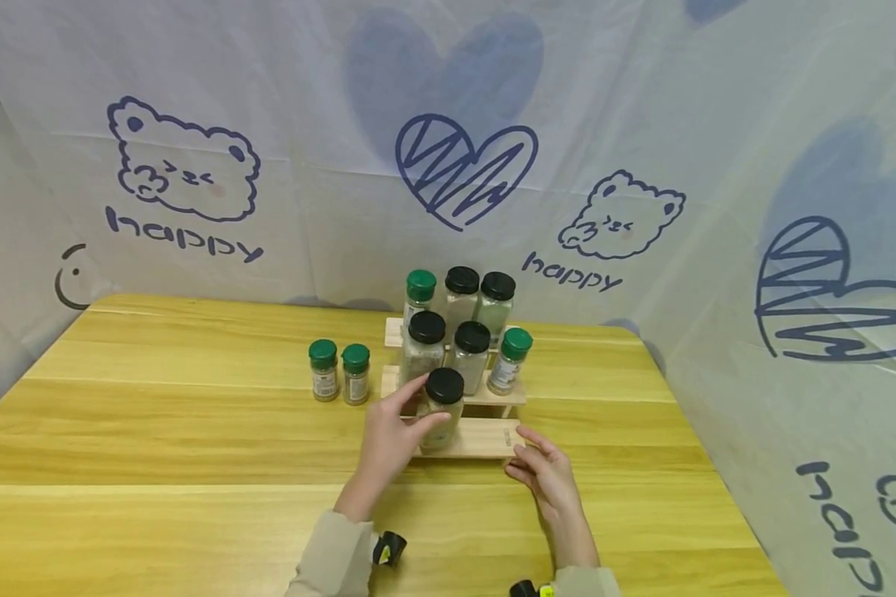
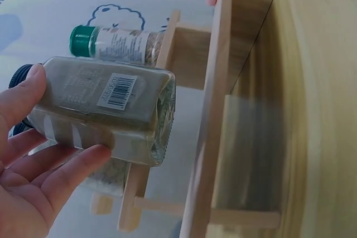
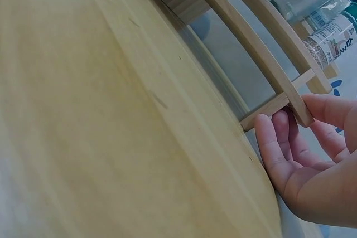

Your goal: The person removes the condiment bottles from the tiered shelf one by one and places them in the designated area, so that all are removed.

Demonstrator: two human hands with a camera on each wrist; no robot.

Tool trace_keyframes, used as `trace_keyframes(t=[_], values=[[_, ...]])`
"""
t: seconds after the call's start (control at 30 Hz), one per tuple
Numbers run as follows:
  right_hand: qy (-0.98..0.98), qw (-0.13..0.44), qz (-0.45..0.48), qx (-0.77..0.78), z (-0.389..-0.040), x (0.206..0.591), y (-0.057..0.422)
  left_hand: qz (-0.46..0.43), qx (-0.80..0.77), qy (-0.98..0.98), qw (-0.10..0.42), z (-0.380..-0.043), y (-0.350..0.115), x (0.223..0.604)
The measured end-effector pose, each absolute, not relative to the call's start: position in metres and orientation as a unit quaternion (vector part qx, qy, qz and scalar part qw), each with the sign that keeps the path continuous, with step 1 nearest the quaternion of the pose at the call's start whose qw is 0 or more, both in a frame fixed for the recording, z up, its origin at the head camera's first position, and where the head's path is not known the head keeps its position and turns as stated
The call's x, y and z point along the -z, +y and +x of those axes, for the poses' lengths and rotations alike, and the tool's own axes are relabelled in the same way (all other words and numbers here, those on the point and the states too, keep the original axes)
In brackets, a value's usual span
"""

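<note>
My left hand (image 1: 392, 437) grips a square glass spice jar (image 1: 443, 419) with a black lid, thumb on one side and fingers on the other. In the left wrist view a barcode label shows on this jar (image 2: 89, 98), and a gap separates its base from the front board. The jar is over the left part of the lowest step of a wooden tiered rack (image 1: 481, 439). At that step's right end, my right hand (image 1: 548, 473) pinches the board; in the right wrist view its fingers (image 3: 269, 137) curl around the board's end and leg.
Black-lidded jars (image 1: 472, 352) and green-capped shakers (image 1: 511, 362) stand on the rack's middle and top steps. Two green-capped shakers (image 1: 323, 371) stand on the wooden table (image 1: 194, 414) left of the rack. A printed cloth (image 1: 306, 124) hangs behind the table.
</note>
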State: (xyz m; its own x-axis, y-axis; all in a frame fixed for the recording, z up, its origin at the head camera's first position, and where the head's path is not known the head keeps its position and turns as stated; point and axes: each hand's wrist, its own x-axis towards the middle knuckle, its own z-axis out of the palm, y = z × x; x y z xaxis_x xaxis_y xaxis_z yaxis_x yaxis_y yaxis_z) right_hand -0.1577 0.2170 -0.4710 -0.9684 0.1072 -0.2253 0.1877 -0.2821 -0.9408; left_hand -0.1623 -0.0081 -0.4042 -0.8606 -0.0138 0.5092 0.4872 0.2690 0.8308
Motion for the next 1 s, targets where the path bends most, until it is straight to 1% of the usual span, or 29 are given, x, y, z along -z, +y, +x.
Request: trace_keyframes(t=[0.2,0.5,0.77,1.0], values=[[0.598,0.024,0.123,0.792,-0.159,0.471,0.217,-0.150,0.579,-0.767,0.231,-0.163,-0.019,0.399],[0.601,0.023,0.126,0.789,-0.159,0.471,0.217,-0.142,0.579,-0.766,0.240,-0.166,-0.036,0.396],[0.600,0.024,0.130,0.789,-0.159,0.470,0.217,-0.156,0.568,-0.771,0.244,-0.164,-0.047,0.392],[0.601,0.023,0.129,0.789,-0.159,0.471,0.217,-0.146,0.572,-0.776,0.221,-0.163,-0.062,0.391]])
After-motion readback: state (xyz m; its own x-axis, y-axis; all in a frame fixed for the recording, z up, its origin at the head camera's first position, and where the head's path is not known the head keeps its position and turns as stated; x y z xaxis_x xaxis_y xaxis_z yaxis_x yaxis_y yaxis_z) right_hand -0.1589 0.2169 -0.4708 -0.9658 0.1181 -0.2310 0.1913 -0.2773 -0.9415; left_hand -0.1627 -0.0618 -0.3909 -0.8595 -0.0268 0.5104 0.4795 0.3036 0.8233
